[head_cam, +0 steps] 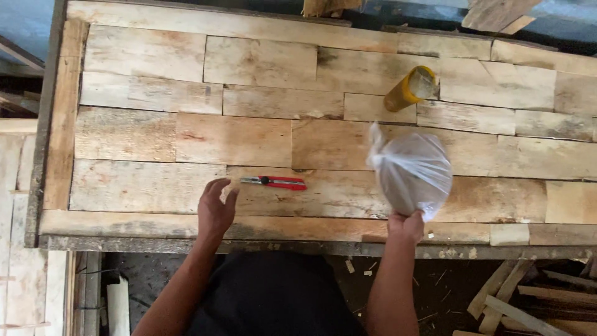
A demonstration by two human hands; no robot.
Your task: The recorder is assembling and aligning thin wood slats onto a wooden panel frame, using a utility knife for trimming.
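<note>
I am gripping a clear, knotted plastic bag with a pale rounded load inside (411, 171) in my right hand (405, 225), fingers closed around its lower end at the near edge of the table (155, 134), a top of rough pale wooden planks. The bag is standing up over the boards, knot uppermost. My left hand (215, 208) is hovering open and empty, fingers loosely curled, just beside a red-handled utility knife (275, 182) lying flat on the planks. I judge the thin film could tear on the splintery wood, or the load could slip toward me over the edge, since I am holding it so close to the rim. A yellow cylindrical tube lying on its side (408, 89) is resting farther back, well apart. Broad bare planks are lying to the left and behind; scrap wood offcuts (510, 298) are littering the floor below right.
</note>
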